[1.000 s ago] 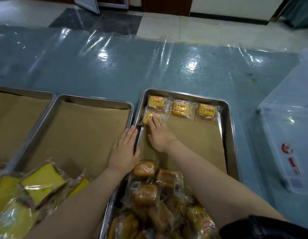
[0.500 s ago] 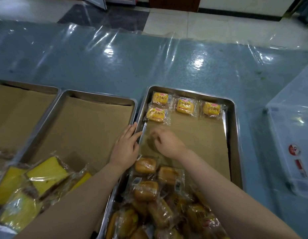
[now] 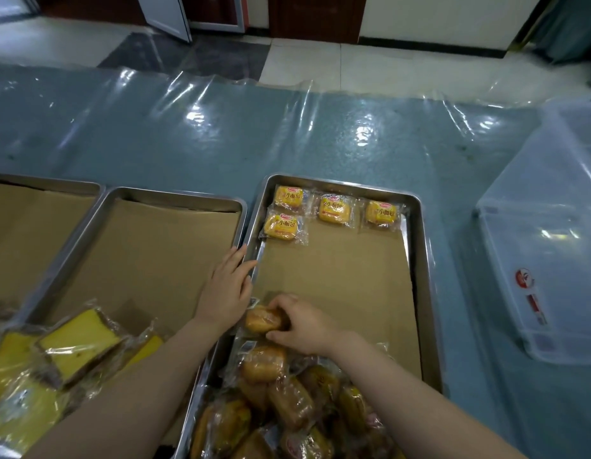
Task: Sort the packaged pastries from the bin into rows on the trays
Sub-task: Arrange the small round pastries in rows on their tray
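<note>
The step in hand looked like a pickup for the second row on the steel tray lined with brown paper (image 3: 423, 293), where four yellow-labelled wrapped buns (image 3: 334, 208) lay at the far end (three across, one begun beneath). The next move likely called for carrying the piece to the gap beside that lone bun. The left hand (image 3: 226, 293) rested flat, fingers straight, on the tray's rim. The right hand (image 3: 305, 326) curled round a clear-wrapped brown pastry (image 3: 264, 320) atop the near pile.
</note>
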`<move>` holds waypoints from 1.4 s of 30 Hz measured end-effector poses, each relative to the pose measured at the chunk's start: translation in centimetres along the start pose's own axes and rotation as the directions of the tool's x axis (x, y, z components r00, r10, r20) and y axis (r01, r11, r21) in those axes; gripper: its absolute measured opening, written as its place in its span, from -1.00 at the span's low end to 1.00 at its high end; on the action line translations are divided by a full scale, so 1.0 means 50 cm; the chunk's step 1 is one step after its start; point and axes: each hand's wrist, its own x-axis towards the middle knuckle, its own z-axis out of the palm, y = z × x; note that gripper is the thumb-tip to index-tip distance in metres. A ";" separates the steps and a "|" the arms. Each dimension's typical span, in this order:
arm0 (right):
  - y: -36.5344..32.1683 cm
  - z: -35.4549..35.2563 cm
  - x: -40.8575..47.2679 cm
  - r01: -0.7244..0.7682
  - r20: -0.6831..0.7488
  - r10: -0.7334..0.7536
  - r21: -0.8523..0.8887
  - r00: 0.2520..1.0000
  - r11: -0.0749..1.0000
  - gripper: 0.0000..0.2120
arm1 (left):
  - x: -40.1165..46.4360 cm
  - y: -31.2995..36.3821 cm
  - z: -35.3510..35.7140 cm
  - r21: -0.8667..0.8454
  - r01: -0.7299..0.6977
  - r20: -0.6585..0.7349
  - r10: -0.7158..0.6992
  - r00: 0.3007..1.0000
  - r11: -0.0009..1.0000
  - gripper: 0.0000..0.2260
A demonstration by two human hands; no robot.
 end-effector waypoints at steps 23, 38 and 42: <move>0.053 -0.056 -0.042 -0.144 -0.173 0.245 0.454 0.954 0.879 -0.80 | -0.041 0.064 -0.027 -0.328 0.077 0.329 0.038 0.944 0.942 -0.72; 0.100 -0.058 -0.066 -0.120 -0.323 0.348 0.558 0.880 0.821 -0.91 | 0.016 0.098 0.010 -0.339 0.291 0.413 -0.137 0.900 0.894 -0.75; 0.125 -0.053 -0.064 -0.216 -0.339 0.497 0.610 0.799 0.763 -0.97 | 0.014 0.112 0.015 -0.355 0.316 0.356 -0.185 0.916 0.880 -0.70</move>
